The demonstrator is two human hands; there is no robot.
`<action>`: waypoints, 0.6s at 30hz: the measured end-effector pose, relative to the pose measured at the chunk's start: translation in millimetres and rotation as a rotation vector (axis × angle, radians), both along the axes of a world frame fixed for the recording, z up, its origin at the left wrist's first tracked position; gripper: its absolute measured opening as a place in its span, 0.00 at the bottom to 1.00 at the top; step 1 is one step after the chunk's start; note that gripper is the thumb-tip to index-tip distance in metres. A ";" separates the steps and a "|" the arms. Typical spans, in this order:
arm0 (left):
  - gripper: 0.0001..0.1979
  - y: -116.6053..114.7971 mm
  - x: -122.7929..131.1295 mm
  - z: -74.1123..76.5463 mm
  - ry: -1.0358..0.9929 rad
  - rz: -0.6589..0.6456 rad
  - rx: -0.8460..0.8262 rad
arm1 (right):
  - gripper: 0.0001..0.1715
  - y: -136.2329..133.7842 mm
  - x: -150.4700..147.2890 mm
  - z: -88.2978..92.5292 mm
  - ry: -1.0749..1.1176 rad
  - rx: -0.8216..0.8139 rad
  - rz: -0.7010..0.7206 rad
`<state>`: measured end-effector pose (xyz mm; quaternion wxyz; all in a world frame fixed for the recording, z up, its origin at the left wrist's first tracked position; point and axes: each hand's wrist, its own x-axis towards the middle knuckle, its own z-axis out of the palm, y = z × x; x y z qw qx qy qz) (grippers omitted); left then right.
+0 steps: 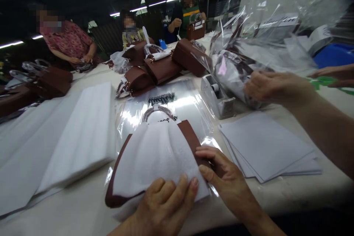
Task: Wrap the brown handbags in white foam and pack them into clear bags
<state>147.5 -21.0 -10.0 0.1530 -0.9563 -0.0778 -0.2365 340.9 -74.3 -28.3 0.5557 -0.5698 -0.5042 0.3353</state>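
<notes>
A brown handbag lies flat before me on a clear printed plastic bag, its wrapped handles pointing away. White foam sheet covers most of its front, leaving brown strips bare along both sides. My left hand rests on the sheet's lower edge, fingers laid over it and thumb hidden. At the handbag's right side, my right hand touches it with thumb and forefinger apart. The thumb lies by the sheet's right edge; the other fingers are partly hidden.
White foam sheets are stacked at left, white paper sheets at right. A tape dispenser and several brown handbags stand beyond. From the right, a co-worker's hand grips a plastic-wrapped bag. Other people work across the table.
</notes>
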 end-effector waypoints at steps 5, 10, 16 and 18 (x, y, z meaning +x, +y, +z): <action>0.19 -5.1 -1.5 1.1 -0.003 0.066 0.004 | 0.07 -23.0 -0.5 1.5 -0.361 0.099 -0.215; 0.14 -5.3 1.7 -3.0 -0.119 0.111 -0.013 | 0.21 -37.3 -29.5 -11.4 -0.225 -0.148 -0.095; 0.13 4.2 6.3 -17.1 -0.351 0.089 0.109 | 0.19 1.6 43.1 24.8 -0.086 -0.245 -0.316; 0.13 4.5 6.9 -14.3 -0.352 0.101 0.113 | 0.13 37.7 91.7 46.9 -0.064 -0.271 -0.457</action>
